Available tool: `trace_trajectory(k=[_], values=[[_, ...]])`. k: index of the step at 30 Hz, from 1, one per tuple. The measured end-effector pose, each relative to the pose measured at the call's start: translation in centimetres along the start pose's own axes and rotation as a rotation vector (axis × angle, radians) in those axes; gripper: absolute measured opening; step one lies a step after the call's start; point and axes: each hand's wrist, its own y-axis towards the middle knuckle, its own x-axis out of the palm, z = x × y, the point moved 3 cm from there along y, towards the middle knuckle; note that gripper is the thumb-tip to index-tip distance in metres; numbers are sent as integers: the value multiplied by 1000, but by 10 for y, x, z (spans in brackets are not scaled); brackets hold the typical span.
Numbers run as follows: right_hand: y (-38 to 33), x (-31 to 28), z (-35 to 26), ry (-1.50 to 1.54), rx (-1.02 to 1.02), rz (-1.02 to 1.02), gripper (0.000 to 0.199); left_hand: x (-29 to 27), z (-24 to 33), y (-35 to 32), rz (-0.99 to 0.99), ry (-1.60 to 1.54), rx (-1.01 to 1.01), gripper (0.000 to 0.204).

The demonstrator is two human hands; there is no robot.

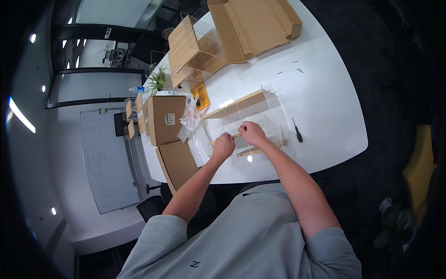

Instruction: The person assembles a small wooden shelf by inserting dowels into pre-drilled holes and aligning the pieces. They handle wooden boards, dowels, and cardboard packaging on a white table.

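In front of me on the table lies a partly built shelf of clear acrylic panels and wooden boards, with one long board (248,101) along its far side. My left hand (224,146) is closed at the shelf's near left part, its fingertips pinched together. Close by on the right, my right hand (252,134) is also closed, fingers curled down over the shelf's middle. Whatever lies between the fingers of either hand is hidden or too small to name. Another wooden strip (248,152) sits below my hands. A black-handled screwdriver (298,135) rests to the right of the shelf.
Several small metal pieces (297,70) lie on the white table (332,111). Farther back stand a wood-and-acrylic shelf (190,51) and an open cardboard box (262,25). Left are an orange tool case (200,96), plastic wrapping (189,122), a cardboard box (162,123) and a plant (158,79).
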Motion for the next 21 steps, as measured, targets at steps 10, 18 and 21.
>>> trace_trajectory(k=[10, 18, 21], values=[[1, -1, 0, 2, 8, -15, 27, 1, -5, 1, 1, 41, 15, 30], [3, 0, 2, -5, -8, -16, 26, -1, 0, 2, 22, 23, 39, 29], [4, 0, 2, -5, -3, -23, 27, 0, 0, 2, 18, 21, 41, 28]])
